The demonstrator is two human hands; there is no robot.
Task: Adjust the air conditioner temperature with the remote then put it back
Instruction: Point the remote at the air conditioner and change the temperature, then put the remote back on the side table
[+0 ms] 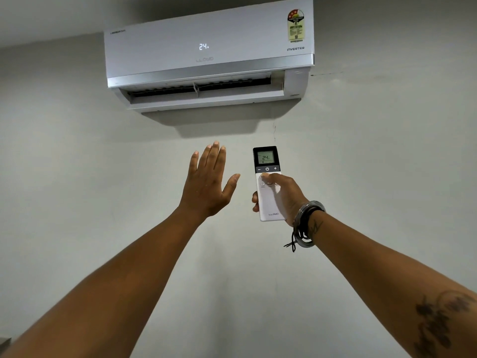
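A white wall-mounted air conditioner (pixel 209 47) hangs high on the wall, its flap open and its front display reading 24. My right hand (pixel 284 195) holds a white remote (pixel 267 171) upright and pointed at the unit. The remote's dark top has a small screen that also reads 24. My thumb rests just below the minus, power and plus buttons. My left hand (pixel 209 184) is raised beside the remote, palm toward the unit, fingers spread, holding nothing.
A plain pale wall (pixel 103 177) fills the view below and around the unit. A thin crack runs to the right of the unit. Bracelets (pixel 305 223) sit on my right wrist.
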